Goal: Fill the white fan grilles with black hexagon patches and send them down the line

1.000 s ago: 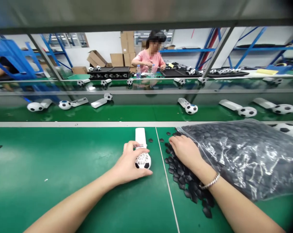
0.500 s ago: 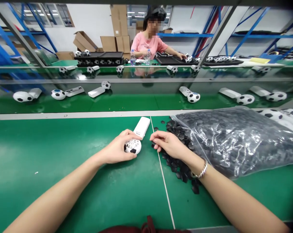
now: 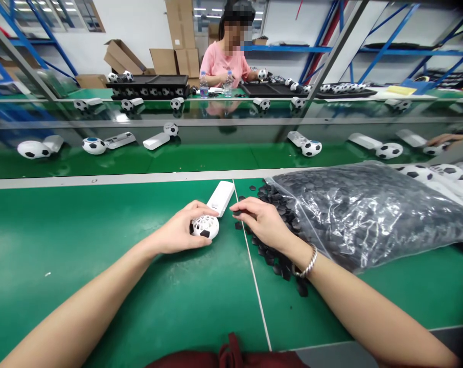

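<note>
- Beyond both my hands, a green belt (image 3: 201, 161) carries well-spaced football-headed units (image 3: 311, 148); across it, a worker in a pink shirt (image 3: 226, 64) handles a ball-patterned piece.
- Far off to the right of my grip, another person's hand (image 3: 446, 139) reaches over one unit on the belt.
- Right of my right hand (image 3: 268, 222), a clear bag (image 3: 373, 209) bulges with dark pieces; a loose heap (image 3: 282, 267) spills partly beneath my palm and wrist, crowding that side.
- Just below my right fingertips lies a stray piece (image 3: 238, 225); the fingertips themselves are pinched together on a black piece (image 3: 237, 212).
- My left hand (image 3: 180, 230) is clamped around the rim of a round football head (image 3: 206, 227) on the green tabletop (image 3: 120, 291), its openwork lattice facing up, black patches along its side.
- Its plain white handle (image 3: 221, 198) angles away beyond my left fingers, toward the belt.
</note>
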A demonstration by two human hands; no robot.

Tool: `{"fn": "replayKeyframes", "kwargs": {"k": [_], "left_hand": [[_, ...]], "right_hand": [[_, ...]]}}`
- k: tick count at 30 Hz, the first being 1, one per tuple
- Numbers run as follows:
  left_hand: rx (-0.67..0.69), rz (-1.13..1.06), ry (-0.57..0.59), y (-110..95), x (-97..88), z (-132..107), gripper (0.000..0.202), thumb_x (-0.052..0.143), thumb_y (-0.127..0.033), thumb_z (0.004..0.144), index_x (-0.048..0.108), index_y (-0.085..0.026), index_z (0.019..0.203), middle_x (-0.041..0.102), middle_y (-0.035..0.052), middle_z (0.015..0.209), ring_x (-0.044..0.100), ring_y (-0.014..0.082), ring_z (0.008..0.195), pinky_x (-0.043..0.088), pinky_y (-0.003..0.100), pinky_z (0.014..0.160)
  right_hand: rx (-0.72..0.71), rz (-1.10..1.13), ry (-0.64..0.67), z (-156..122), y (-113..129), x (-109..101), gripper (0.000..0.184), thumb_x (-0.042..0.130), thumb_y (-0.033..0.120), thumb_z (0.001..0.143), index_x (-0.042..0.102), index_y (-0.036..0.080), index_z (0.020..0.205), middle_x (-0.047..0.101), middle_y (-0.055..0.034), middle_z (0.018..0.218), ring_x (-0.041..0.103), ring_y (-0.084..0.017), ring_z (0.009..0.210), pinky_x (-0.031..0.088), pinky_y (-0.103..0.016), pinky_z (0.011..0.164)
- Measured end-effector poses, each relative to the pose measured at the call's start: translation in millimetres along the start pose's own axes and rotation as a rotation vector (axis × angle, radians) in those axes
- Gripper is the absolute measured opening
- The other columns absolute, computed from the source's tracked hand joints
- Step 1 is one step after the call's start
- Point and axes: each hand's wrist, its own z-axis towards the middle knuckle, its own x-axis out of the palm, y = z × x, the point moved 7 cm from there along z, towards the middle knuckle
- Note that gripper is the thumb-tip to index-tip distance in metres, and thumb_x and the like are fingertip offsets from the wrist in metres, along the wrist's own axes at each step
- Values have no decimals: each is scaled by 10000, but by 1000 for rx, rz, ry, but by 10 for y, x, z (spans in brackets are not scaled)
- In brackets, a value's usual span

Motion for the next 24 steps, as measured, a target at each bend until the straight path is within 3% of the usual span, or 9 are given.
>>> {"fn": "replayKeyframes", "kwargs": {"k": [4, 9, 11, 14, 16, 20, 24], "left_hand": [[22, 2, 10, -12, -40, -43, 497, 631, -193, 660, 519, -276, 1138, 467, 32, 1117, 471, 214, 1074, 350, 378, 966], [34, -9, 55, -13, -53, -178, 493, 602, -191, 664, 513, -265, 1143, 467, 41, 1153, 478, 226, 1076, 375, 376, 947], [27, 14, -29, -38, -66, -226, 469, 625, -231, 673, 523, -262, 1129, 469, 46, 1164, 464, 230, 1094, 361, 382, 962], [16, 112, -308, -114, -150, -300, 289, 629, -311, 719, 597, -245, 998, 519, 54, 1112, 458, 229, 1084, 370, 394, 942], [47, 196, -434, -187, -179, -341, 154, 587, -320, 770, 637, -243, 893, 586, 47, 1008, 483, 220, 1028, 389, 397, 902], [79, 197, -451, -210, -185, -347, 118, 553, -272, 805, 665, -248, 837, 652, 21, 826, 540, 198, 905, 416, 389, 844], [-17, 27, -442, -94, -191, -347, 144, 589, -319, 769, 642, -225, 864, 633, 30, 901, 548, 192, 923, 444, 356, 837]], "right_hand": [[-218, -184, 71, -8, 282, 42, 194, 496, 181, 829, 661, 215, 924, 637, -47, 893, 583, -149, 848, 482, -299, 773], [-173, -213, 91, 70, 415, 89, 192, 513, 207, 830, 665, 234, 943, 678, -14, 860, 614, -143, 808, 476, -272, 745], [-169, -252, 92, 96, 447, 155, 181, 528, 209, 822, 671, 225, 932, 686, -20, 866, 620, -150, 810, 467, -268, 745], [-168, -313, 187, 100, 481, 338, 142, 556, 224, 803, 688, 201, 853, 697, -40, 826, 627, -166, 762, 455, -262, 686], [-128, -293, 228, 91, 482, 419, 114, 577, 231, 787, 687, 201, 787, 696, -32, 767, 625, -157, 702, 442, -246, 633], [-70, -76, 152, 75, 489, 410, 70, 594, 205, 763, 664, 206, 765, 685, 0, 769, 614, -134, 717, 445, -233, 672], [0, 147, 121, 75, 413, 398, 68, 583, 239, 767, 618, 181, 769, 652, 0, 753, 589, -131, 713, 458, -245, 680]]}}
